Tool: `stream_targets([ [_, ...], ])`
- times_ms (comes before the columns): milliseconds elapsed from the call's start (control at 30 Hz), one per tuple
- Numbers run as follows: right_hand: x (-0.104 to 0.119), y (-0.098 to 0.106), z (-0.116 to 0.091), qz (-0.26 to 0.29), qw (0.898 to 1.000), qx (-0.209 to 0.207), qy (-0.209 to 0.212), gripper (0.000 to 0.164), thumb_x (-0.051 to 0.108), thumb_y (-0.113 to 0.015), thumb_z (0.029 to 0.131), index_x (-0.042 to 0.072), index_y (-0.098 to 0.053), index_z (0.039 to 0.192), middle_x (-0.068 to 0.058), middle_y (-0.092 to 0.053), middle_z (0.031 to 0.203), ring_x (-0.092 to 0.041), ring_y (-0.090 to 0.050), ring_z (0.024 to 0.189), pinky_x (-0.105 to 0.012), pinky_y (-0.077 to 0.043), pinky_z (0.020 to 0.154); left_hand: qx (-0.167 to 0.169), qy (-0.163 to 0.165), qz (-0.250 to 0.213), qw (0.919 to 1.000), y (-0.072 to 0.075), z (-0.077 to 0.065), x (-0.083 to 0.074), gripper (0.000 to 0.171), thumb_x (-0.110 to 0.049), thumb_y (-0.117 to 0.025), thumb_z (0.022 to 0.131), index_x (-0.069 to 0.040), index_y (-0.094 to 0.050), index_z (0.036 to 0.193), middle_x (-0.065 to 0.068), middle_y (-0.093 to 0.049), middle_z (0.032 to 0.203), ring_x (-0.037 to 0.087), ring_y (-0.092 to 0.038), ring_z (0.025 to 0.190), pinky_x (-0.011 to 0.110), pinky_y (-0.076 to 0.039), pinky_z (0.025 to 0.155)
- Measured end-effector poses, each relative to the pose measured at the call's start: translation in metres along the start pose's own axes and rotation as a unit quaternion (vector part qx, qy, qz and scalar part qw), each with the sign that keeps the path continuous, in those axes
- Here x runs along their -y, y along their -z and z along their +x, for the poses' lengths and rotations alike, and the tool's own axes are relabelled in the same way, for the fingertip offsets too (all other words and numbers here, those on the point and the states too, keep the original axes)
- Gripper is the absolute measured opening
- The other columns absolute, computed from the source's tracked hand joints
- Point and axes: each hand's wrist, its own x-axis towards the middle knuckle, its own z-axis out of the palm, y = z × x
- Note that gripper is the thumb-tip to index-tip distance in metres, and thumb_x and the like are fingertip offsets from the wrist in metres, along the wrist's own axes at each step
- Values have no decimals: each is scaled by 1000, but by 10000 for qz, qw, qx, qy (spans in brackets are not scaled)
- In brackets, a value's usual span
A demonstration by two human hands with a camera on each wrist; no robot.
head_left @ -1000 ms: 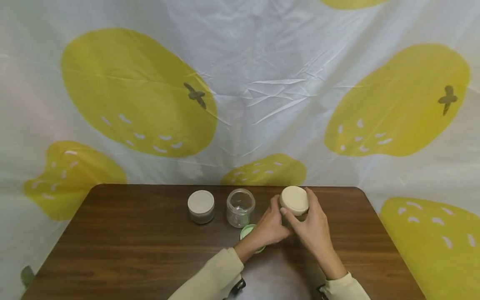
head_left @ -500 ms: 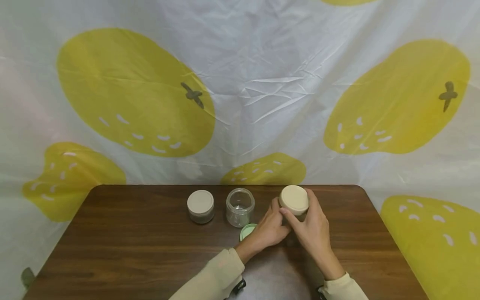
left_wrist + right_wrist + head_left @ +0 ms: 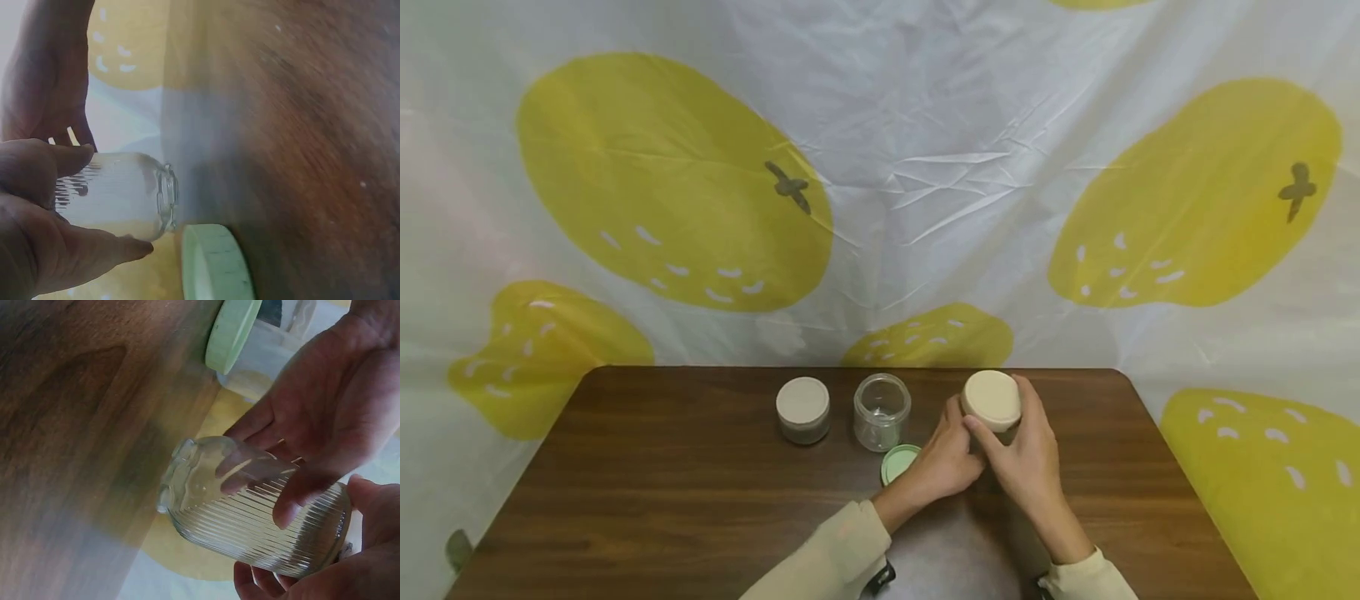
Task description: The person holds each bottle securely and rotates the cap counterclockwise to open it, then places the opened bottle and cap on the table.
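Note:
Both hands hold a clear jar (image 3: 244, 531) with a ribbed lower body, capped by a round cream lid (image 3: 992, 401) in the head view. The left hand (image 3: 953, 458) curls its fingers and thumb round the body. On the other side, the right hand (image 3: 1032, 454) grips the lid end, thumb at the near edge. In the left wrist view the jar's base (image 3: 167, 199) hangs over the table. A green lid (image 3: 898, 463) lies on the table, partly hidden by the left wrist. Behind it stands an uncovered clear jar (image 3: 882, 415).
A short jar with a white lid (image 3: 802, 403) stands left of the uncovered jar. The brown wooden table (image 3: 647, 483) ends at a hanging white cloth (image 3: 910, 250) printed with large yellow fruit.

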Motion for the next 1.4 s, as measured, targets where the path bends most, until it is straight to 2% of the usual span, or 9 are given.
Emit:
stream_targets([
  [200, 13, 7, -4, 283, 9992, -231, 131, 88, 21, -91, 83, 7, -44, 156, -17, -58, 149, -35, -59, 134, -51, -45, 104, 7, 58, -6, 10000, 18, -9, -29, 85, -7, -66, 85, -2, -26, 160, 18, -40, 157, 29, -51, 142, 42, -48, 116],
  [333, 22, 13, -9, 325, 9988, -331, 122, 90, 21, -93, 81, 10, -45, 156, -13, -59, 151, -31, -58, 136, -40, -43, 107, -107, -99, -25, 9999, 21, -18, -33, 86, -4, -65, 84, -5, -25, 160, 16, -42, 156, 26, -51, 142, 41, -48, 117],
  [533, 35, 21, -20, 522, 9977, -435, -1, 91, 19, -97, 75, 17, -50, 153, -5, -63, 146, -16, -58, 134, -14, -37, 105, -362, -481, 129, 9981, 26, -33, -38, 79, -16, -70, 95, -9, -26, 159, 15, -46, 156, 28, -50, 147, 43, -46, 119],
  [667, 45, 26, -27, 868, 9953, -365, -223, 90, 14, -96, 74, 16, -51, 151, -2, -65, 143, -1, -57, 129, -9, -39, 103, -630, -699, 288, 9951, 30, -45, -41, 83, -22, -75, 95, -12, -24, 160, 17, -45, 160, 36, -38, 157, 49, -40, 124],
  [833, 58, 32, -35, 1235, 9904, -76, -620, 84, 12, -92, 80, 20, -50, 153, 1, -63, 145, 1, -58, 126, -9, -45, 99, -940, -880, 640, 9896, 34, -58, -45, 92, -28, -78, 93, -10, -20, 162, 16, -43, 162, 37, -31, 161, 52, -41, 123],
  [1033, 72, 32, -48, 1590, 9822, -58, -995, 77, 11, -89, 83, 24, -54, 150, 7, -63, 141, -5, -60, 123, -13, -48, 95, -1225, -1089, 987, 9815, 39, -72, -43, 94, -30, -84, 85, -7, -27, 157, 11, -45, 159, 36, -34, 159, 54, -45, 119],
  [1133, 77, 29, -56, 1796, 9777, 51, -1085, 73, 9, -87, 85, 22, -54, 149, 7, -62, 139, -6, -59, 120, -16, -49, 93, -1387, -1143, 1259, 9756, 41, -79, -40, 95, -32, -87, 81, -4, -33, 153, 11, -49, 154, 35, -45, 152, 52, -49, 116],
  [1267, 80, 27, -66, 2011, 9712, 292, -1247, 70, 10, -82, 90, 21, -50, 152, 6, -59, 141, -7, -61, 116, -17, -52, 91, -1687, -1275, 1746, 9617, 42, -87, -35, 95, -37, -91, 75, -2, -42, 147, 10, -58, 142, 27, -61, 134, 42, -54, 109],
  [1400, 81, 24, -76, 2160, 9652, 557, -1363, 70, 9, -78, 93, 17, -47, 155, -1, -57, 142, -8, -64, 112, -20, -58, 87, -1940, -1457, 2172, 9455, 44, -95, -31, 94, -40, -94, 68, -3, -49, 141, 8, -64, 131, 22, -65, 123, 38, -56, 105],
])
